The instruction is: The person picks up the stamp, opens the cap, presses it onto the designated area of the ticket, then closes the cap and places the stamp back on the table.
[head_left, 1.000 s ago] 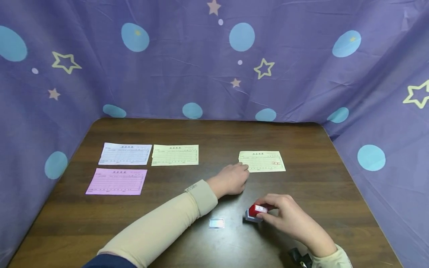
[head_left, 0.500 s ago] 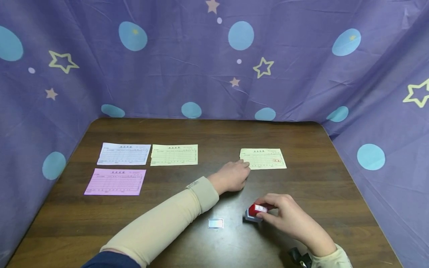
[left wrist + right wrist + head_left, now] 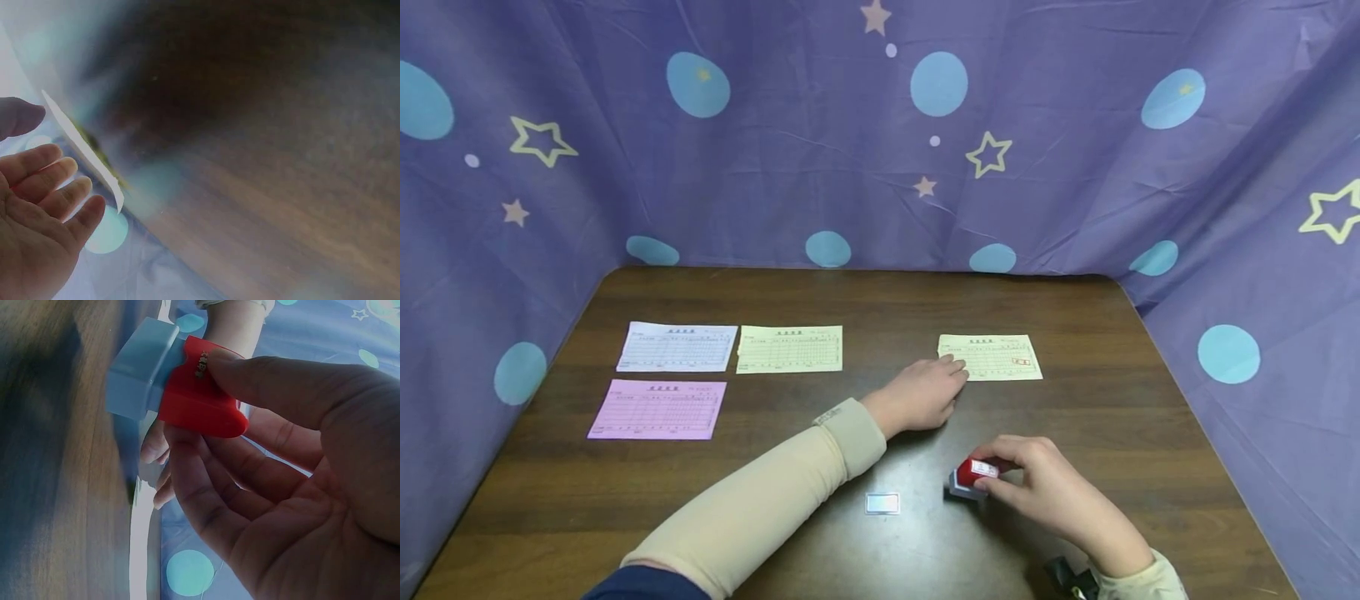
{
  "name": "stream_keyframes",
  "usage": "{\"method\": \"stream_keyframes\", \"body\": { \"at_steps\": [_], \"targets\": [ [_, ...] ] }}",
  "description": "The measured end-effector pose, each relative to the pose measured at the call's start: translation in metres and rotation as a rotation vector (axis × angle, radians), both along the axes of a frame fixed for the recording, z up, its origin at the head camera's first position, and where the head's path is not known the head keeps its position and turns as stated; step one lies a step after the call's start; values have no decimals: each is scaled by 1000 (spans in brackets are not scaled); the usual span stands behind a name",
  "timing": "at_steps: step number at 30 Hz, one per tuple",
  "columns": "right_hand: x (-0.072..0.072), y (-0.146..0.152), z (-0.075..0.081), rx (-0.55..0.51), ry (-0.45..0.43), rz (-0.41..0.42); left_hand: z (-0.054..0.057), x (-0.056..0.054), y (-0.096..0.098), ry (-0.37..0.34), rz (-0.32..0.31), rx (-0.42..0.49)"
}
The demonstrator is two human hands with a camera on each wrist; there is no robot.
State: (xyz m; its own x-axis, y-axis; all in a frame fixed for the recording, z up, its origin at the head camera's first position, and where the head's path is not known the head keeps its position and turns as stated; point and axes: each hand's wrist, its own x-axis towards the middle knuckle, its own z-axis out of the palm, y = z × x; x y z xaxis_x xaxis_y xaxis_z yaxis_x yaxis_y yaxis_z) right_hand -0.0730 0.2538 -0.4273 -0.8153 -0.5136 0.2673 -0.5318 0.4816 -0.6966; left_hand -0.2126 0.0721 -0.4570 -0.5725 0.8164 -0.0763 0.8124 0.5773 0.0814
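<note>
My left hand (image 3: 921,395) reaches across to a pale yellow printed slip (image 3: 992,357) at the centre right, fingertips on its near left corner. In the left wrist view that slip (image 3: 90,153) looks like a thin strip beyond the fingers, which are loosely extended and apart from the thumb. A small red rectangle is printed on the slip's right side. My right hand (image 3: 1048,487) pinches a self-inking stamp (image 3: 976,471) by its red top, above the table. Its pale blue-grey lower part (image 3: 140,369) shows in the right wrist view; the stamping face is hidden.
A blue-white slip (image 3: 677,347), another yellow slip (image 3: 790,348) and a pink slip (image 3: 657,409) lie at the left on the brown table (image 3: 820,292). A small shiny rectangular piece (image 3: 882,503) lies between the arms. A purple curtain (image 3: 820,167) surrounds the table.
The yellow slip under my left hand has shifted slightly away and to the right. My left fingers now extend further over its corner. My right hand and the stamp have stayed in place.
</note>
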Motion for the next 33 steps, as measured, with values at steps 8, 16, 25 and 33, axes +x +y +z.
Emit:
{"method": "stream_keyframes", "body": {
  "at_steps": [8,16,25,33],
  "targets": [
    [-1,-2,1,4,-5,-4,12,12,-13,38,8,31],
    [1,-3,1,24,-55,-35,27,37,-36,36,17,68],
    [-1,-7,2,21,-38,-22,41,69,-63,72,102,136],
    [-1,-11,4,11,-64,-6,46,93,-89,13,124,178]
  ]
}}
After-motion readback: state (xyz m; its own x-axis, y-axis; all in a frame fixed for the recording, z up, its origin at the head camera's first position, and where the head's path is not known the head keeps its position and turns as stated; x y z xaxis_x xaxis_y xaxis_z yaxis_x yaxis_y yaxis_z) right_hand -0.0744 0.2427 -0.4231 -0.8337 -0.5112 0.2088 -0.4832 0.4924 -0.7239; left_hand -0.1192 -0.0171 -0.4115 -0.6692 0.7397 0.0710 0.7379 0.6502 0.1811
